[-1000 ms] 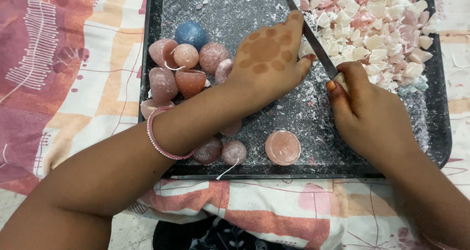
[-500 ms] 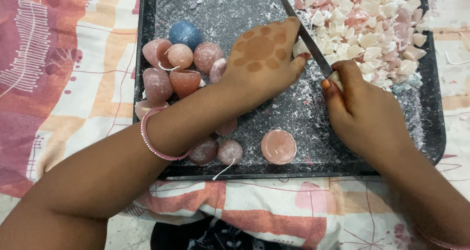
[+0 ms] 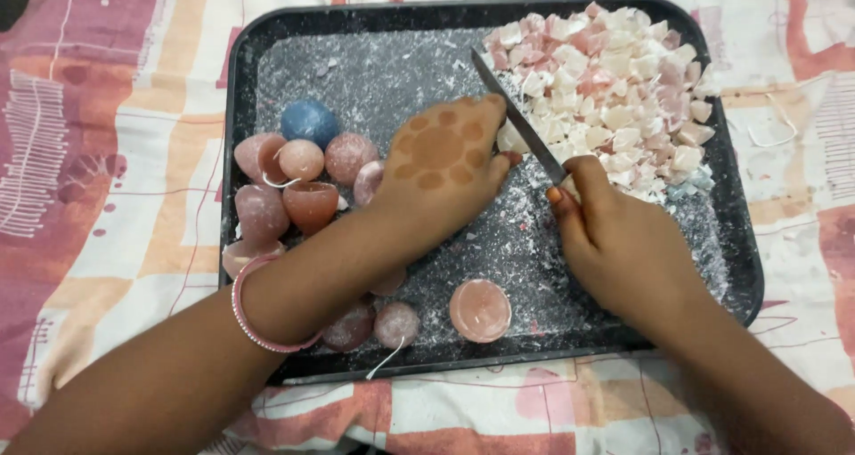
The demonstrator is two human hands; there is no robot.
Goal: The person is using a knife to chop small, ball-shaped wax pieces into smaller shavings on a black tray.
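Head view, right hand (image 3: pixel 623 241): closed around the handle of a knife (image 3: pixel 521 121); the blade runs up and to the left, edge down on the tray floor beside the heap of chopped wax pieces (image 3: pixel 614 90).
Head view, left hand (image 3: pixel 441 166): palm down, fingers bent and pressing on something beside the blade; the piece under them is hidden, so what it grips cannot be told for certain.
Head view, tray (image 3: pixel 240 90): dark, rectangular, dusted with white crumbs, resting on a patterned cloth (image 3: pixel 107 152).
Head view, whole candles (image 3: pixel 294 188): pink domed shapes and one blue ball (image 3: pixel 309 121) clustered at the left; more near the front edge, one pink cup-shaped candle (image 3: pixel 480 310) lying open side up.
Risk, cut: the left fingertips sit touching or just beside the blade; a slip on hard wax would likely carry the edge into them.
Risk, skid: the crumb layer probably lowers friction, so the pressed piece may shoot sideways.
Risk, scatter: the heap reaches the far right rim; fragments could spill onto the cloth.
Risk, forearm: the left arm crosses above the near candles and could roll them.
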